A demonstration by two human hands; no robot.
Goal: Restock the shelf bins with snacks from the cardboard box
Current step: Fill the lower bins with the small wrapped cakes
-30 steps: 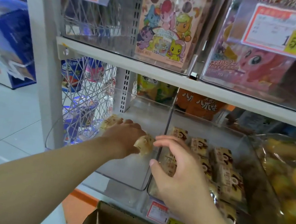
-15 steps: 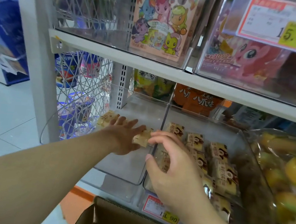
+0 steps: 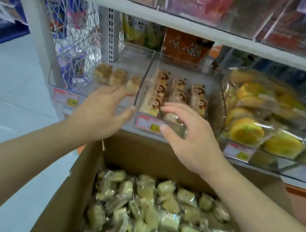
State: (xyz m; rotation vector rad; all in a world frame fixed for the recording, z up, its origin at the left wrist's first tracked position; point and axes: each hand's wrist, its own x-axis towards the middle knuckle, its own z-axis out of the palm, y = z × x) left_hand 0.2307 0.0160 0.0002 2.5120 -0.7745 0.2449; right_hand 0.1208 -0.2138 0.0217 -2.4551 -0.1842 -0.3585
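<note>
An open cardboard box point(image 3: 93, 168) below me holds several small wrapped snacks point(image 3: 157, 209). On the shelf, a clear left bin point(image 3: 133, 57) has three tan snack packs point(image 3: 117, 76) in a row at its front. The clear bin beside it point(image 3: 183, 67) holds several brown-and-cream packs point(image 3: 177, 92). My left hand point(image 3: 99, 112) hovers in front of the left bin, fingers spread and holding nothing. My right hand point(image 3: 189, 138) is in front of the middle bin, fingers loosely curved and holding nothing.
To the right, a clear bin holds yellow cakes in wrappers point(image 3: 258, 115). Price tags point(image 3: 149, 124) hang on the bin fronts. A white shelf post point(image 3: 38, 34) and wire mesh panel point(image 3: 75, 37) stand at left. An upper shelf board point(image 3: 195, 28) overhangs the bins.
My left hand has let go of the tan pack, now lying in the left bin. Both hands have pulled back out of the bins. The view has tilted down, showing the box's contents.
</note>
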